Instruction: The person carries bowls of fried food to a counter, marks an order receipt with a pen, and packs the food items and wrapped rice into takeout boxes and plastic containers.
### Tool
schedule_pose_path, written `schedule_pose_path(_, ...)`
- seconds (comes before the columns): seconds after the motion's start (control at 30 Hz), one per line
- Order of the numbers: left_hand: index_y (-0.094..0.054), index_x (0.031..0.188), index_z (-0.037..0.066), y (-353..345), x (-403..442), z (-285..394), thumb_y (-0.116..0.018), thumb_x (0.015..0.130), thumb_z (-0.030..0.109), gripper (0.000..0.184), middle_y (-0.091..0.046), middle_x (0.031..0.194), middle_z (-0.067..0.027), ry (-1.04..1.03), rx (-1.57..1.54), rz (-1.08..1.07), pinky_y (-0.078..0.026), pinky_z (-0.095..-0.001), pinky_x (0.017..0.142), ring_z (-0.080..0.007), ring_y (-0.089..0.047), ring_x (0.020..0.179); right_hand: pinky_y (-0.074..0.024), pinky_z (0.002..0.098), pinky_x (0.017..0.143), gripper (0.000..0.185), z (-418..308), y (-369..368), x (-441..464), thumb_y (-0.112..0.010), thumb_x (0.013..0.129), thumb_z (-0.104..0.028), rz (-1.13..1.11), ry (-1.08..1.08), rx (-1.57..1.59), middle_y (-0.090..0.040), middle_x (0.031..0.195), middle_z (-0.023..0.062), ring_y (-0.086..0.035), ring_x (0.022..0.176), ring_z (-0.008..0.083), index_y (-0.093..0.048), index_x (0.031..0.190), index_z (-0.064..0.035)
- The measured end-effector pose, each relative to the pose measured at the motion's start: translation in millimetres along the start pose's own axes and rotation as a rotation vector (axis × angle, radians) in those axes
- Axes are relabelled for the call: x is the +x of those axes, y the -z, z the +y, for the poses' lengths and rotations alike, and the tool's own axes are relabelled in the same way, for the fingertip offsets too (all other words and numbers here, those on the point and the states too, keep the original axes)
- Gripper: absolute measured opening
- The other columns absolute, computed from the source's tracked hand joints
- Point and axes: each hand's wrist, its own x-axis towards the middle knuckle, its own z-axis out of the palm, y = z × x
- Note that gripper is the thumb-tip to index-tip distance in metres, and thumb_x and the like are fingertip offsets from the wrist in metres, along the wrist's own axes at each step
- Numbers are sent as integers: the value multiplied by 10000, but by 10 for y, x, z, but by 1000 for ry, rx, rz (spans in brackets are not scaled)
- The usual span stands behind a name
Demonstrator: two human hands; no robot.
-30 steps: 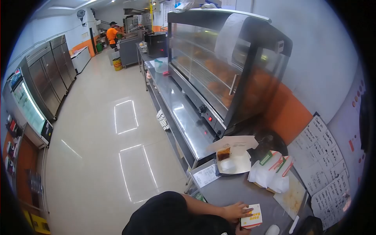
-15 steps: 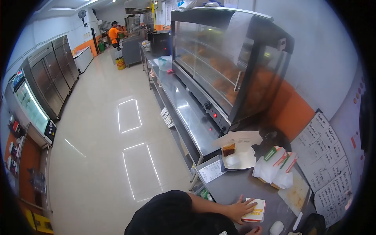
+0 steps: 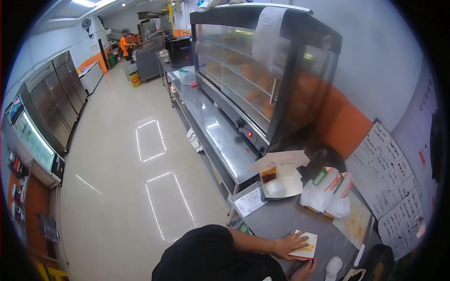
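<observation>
My left hand [image 3: 290, 245] lies with its fingers spread flat over a small white food box [image 3: 310, 243] with yellow lettering and red edges. At the near side of that box is my right hand [image 3: 305, 270], its fingers bent against the red edge; part of it is cut off from clear sight. Beyond the hands stands an open takeaway box [image 3: 294, 184] holding a browned piece of food [image 3: 269, 174] and a white wrapped lump [image 3: 275, 188]. White paper packets [image 3: 323, 195] with red and green print stand beside it.
A receipt [image 3: 249, 202] lies at the counter's left edge. To the right are a stained cutting board [image 3: 352, 222], a white-handled knife [image 3: 359, 255] and a white scoop [image 3: 333, 267]. A heated glass cabinet [image 3: 243, 75] stands behind. A person in orange [image 3: 125, 46] is far off.
My right hand has come up to the near edge of the small box, which shows more of its red side. My left hand stays on top. The view has shifted slightly.
</observation>
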Motion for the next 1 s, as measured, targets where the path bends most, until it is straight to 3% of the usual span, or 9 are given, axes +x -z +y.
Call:
schedule_pose_path(0.07,-334,1325,51,12,17,1,-672,677,358,793,-231,1375,-233,5,3,-1,-240,-654,971,-458,-85,1322,-409,362,835,343,59,8,-31,-431,926,-213,-58,-89,206,-559,1042,190,-514,948,262,-538,1085,72)
schedule_pose_path(0.17,-316,1329,57,145,24,52,-671,677,346,796,-229,1385,-231,10,-4,-38,-258,-652,951,-458,-131,1303,-391,356,887,362,151,-12,4,-423,934,-211,-10,-9,115,-556,1077,219,-509,999,284,-528,1109,88)
schedule_pose_path(0.27,-314,1328,53,89,1,24,-666,679,346,794,-227,1385,-233,-15,17,-12,-260,-651,951,-459,-120,1307,-381,354,914,374,-33,-25,-42,-418,938,-205,36,87,-222,-545,1114,246,-507,1024,317,-509,1137,97)
schedule_pose_path(0.37,-313,1328,51,117,-19,44,-663,678,348,796,-221,1386,-234,-13,7,-13,-258,-653,954,-458,-95,1316,-377,355,928,386,96,-10,15,-422,934,-199,2,64,-199,-522,1159,264,-497,1051,341,-485,1173,98)
schedule_pose_path(0.47,-312,1327,50,84,-22,27,-668,675,351,802,-221,1385,-236,-18,4,-8,-251,-661,953,-456,-71,1324,-379,357,922,375,221,-10,56,-447,919,-185,12,128,-176,-524,1147,256,-497,1043,334,-488,1167,94)
schedule_pose_path(0.77,-299,1329,54,121,-14,26,-682,667,332,813,-223,1388,-223,-15,-27,-16,-227,-664,965,-444,-67,1329,-426,334,840,330,580,22,205,-507,877,-160,5,15,-178,-553,1057,222,-530,936,308,-517,1115,67)
schedule_pose_path(0.87,-302,1328,54,111,-25,10,-679,671,340,810,-227,1389,-218,-20,-52,-2,-222,-666,964,-441,-70,1329,-439,334,817,306,419,25,155,-495,878,-151,-70,55,-126,-562,1031,207,-543,912,299,-524,1100,58)
schedule_pose_path(0.97,-305,1328,53,78,-25,-4,-676,675,343,805,-232,1386,-218,-20,-54,14,-229,-667,960,-440,-73,1328,-447,340,792,278,75,48,91,-479,881,-144,-199,279,-377,-571,988,184,-548,886,279,-532,1073,50)
schedule_pose_path(1.0,-305,1328,53,82,-27,0,-675,676,341,803,-234,1384,-218,-21,-52,16,-232,-666,959,-441,-74,1328,-451,344,781,277,129,45,86,-476,881,-141,-144,286,-332,-571,987,180,-550,878,277,-533,1070,54)
